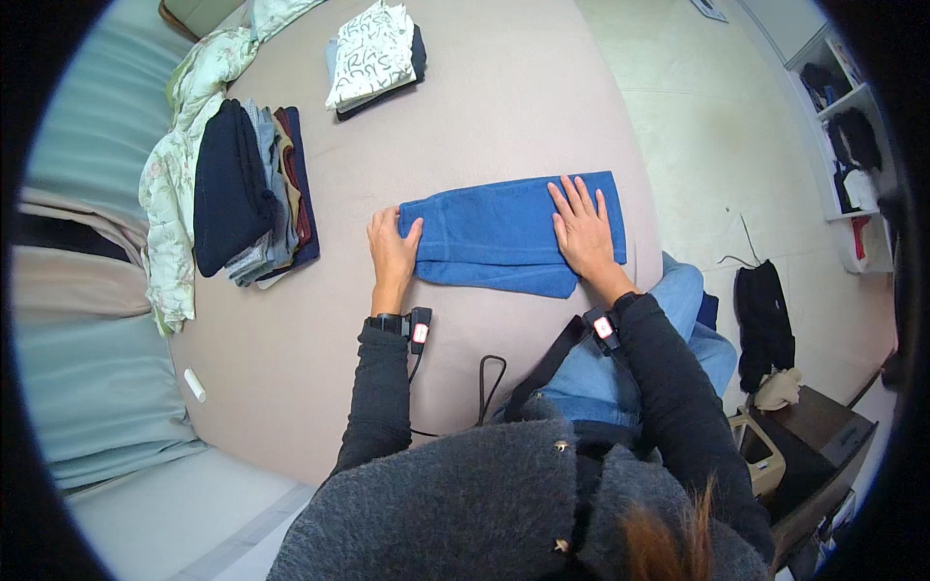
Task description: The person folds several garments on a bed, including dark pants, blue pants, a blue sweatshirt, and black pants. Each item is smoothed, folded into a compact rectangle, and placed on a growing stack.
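Blue cloth: on the bed, between and touching both hands, long axis left to right.
Left hand: half-curled at its left end, thumb on top; from my feed I cannot tell whether it grips.
Right hand: spread flat on its right end, gripping nothing.
Cloth look: plain, folded, near edge uneven.

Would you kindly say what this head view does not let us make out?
Blue garment underside, head view: hidden by its top layer.
Right hand palm, head view: hidden by its back.
Flowered cloth far end, head view: cut by the top edge.
Shelf items, head view: too small to identify.
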Tool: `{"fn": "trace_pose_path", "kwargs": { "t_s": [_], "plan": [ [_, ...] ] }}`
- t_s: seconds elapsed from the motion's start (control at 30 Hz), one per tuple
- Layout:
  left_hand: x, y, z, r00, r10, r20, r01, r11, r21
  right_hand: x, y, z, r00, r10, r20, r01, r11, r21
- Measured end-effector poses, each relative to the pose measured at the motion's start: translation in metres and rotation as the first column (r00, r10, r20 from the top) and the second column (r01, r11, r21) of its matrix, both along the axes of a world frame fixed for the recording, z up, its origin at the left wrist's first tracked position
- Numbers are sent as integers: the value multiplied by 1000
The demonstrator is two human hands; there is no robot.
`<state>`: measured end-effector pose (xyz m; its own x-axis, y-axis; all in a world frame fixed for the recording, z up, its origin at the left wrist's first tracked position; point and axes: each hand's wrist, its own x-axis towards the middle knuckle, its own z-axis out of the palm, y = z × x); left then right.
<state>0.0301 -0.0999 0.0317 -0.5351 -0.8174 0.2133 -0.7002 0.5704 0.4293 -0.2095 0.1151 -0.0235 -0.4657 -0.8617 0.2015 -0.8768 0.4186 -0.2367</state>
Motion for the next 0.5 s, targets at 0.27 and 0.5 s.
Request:
{"fn": "trace_pose_path", "kwargs": {
  "t_s": [0.27, 0.5],
  "plan": [
    [-10, 18, 22, 973, -20, -231, 21, 1000, 1, -2, 2, -5, 1000, 5, -10, -5, 1000, -22],
    [0, 27, 32, 982, 148, 117, -135, 984, -113, -1, 2, -5, 1000, 8, -7, -8, 999, -33]
  ]
}}
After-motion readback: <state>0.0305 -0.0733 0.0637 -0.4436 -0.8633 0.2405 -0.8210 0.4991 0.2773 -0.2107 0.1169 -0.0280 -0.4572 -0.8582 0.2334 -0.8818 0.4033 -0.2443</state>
